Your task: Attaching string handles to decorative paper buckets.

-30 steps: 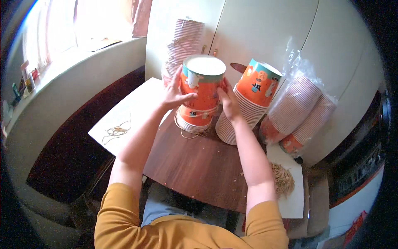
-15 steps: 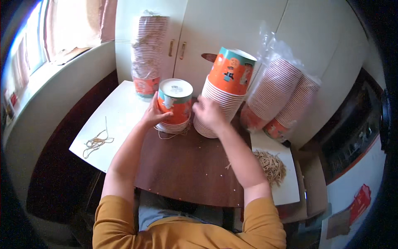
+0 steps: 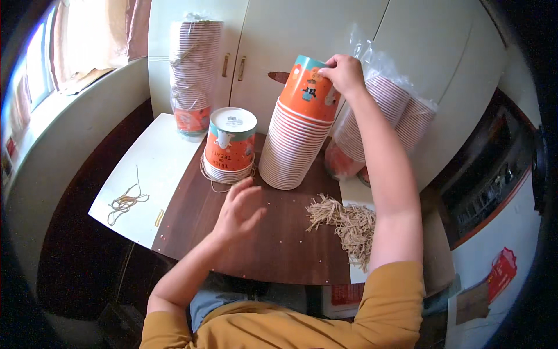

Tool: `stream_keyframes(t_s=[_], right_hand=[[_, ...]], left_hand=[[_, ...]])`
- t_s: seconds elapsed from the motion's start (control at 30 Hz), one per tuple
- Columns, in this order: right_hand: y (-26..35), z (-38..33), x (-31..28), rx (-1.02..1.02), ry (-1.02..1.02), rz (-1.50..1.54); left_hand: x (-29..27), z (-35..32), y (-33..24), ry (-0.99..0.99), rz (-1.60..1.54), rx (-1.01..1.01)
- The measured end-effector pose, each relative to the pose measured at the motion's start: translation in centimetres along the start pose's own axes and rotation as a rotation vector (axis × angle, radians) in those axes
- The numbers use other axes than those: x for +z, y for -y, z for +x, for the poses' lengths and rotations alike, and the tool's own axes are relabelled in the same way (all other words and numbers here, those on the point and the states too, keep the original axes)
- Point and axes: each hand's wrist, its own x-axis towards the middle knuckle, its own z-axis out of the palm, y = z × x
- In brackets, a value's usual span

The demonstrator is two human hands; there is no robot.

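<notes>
A tall stack of nested paper buckets [image 3: 293,145] stands upside down on the brown table, leaning a little. My right hand [image 3: 347,75] grips the base of its top bucket [image 3: 307,96], orange with a teal band, thumb in front and fingers over the top edge. To its left sits a short upside-down stack of the same orange buckets [image 3: 229,148], with handle cord [image 3: 212,183] around its lower rims. My left hand [image 3: 238,210] hovers in front of that short stack, fingers spread and holding nothing.
A bagged bucket stack [image 3: 195,75] stands at the back left. Two more bagged stacks [image 3: 378,110] lean at the back right. A heap of tan cords [image 3: 351,224] lies at right, loose cord [image 3: 125,205] at left. White cabinet doors [image 3: 302,35] rise behind the table [image 3: 244,250].
My left hand has let go of the short stack and drawn back toward me. My right hand has moved up from the tall stack's side to its top bucket.
</notes>
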Motion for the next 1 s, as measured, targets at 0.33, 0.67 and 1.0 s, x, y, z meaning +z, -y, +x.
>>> stream_keyframes(t_s=[0.33,0.67,1.0], right_hand=[[4.4,0.3,-13.6,-0.204,-0.429,-0.068],[3.9,-31.7,3.7,0.981,0.100,1.845],[5.0,-38.9,6.9,1.299,0.384,1.895]], left_hand=[[-3.6,-4.4,-2.6,-0.031,-0.044,-0.179],[-5.4,1.6,-8.8,-0.016,0.489,0.287],[-3.6,-1.7,-8.5,0.463,0.177,0.203]])
